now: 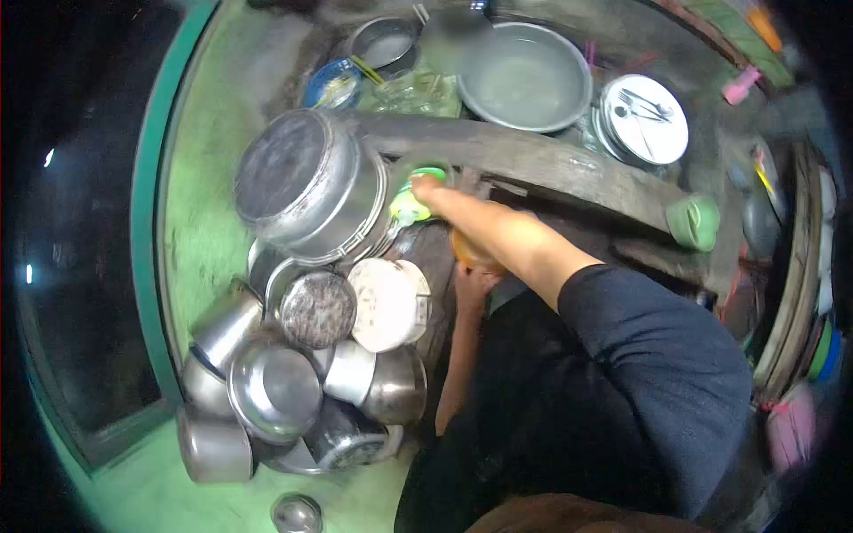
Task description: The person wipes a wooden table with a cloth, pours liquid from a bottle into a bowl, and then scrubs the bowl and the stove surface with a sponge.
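Note:
My right hand point(428, 187) reaches across to the left and is closed on a bright green thing with a pale lower part point(410, 206); blur hides its kind. It is beside a large upturned metal pot point(306, 191). Nearer my body and lower, my left hand point(478, 279) grips an orange, rounded vessel point(467, 250). My right forearm covers part of that vessel, so its full shape is hidden.
Left of me stand stacked metal pots point(275, 391) and pale round lids point(382, 302). Behind a raised ledge point(533, 160) sit a grey basin point(526, 75) of cloudy water, white plates point(644, 120) with cutlery, and a blue bowl point(333, 84). A green cup point(693, 222) hangs at right.

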The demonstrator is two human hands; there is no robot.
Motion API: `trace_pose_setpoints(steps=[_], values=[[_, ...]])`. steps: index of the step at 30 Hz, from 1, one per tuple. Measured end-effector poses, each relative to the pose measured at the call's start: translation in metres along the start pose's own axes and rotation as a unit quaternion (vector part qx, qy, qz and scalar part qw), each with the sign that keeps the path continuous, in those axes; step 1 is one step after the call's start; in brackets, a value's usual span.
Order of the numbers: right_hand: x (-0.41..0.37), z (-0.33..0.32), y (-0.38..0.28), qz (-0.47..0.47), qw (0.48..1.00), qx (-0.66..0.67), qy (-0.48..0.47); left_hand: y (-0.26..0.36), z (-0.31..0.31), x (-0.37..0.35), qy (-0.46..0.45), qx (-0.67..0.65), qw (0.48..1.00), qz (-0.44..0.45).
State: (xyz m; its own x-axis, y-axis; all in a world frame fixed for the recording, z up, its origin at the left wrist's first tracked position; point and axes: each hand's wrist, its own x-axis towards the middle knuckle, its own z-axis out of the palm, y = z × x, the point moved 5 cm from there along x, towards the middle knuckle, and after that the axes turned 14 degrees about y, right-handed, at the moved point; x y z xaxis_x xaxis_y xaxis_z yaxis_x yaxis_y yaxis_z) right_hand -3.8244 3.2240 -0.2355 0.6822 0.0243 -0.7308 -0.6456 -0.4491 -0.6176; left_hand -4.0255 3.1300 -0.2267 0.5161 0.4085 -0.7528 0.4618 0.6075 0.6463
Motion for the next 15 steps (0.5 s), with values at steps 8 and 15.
trace_pose_setpoints(steps=[8, 15], values=[[-0.084, -0.259, -0.010, -0.381, 0.887, 0.126, 0.229, 0.012, 0.036, 0.001, -0.061, 0.062, 0.996, -0.010], [-0.105, -0.591, 0.148, -0.106, 0.791, -0.154, 0.582, 0.031, 0.092, -0.006, -0.128, 0.136, 0.982, 0.012]])
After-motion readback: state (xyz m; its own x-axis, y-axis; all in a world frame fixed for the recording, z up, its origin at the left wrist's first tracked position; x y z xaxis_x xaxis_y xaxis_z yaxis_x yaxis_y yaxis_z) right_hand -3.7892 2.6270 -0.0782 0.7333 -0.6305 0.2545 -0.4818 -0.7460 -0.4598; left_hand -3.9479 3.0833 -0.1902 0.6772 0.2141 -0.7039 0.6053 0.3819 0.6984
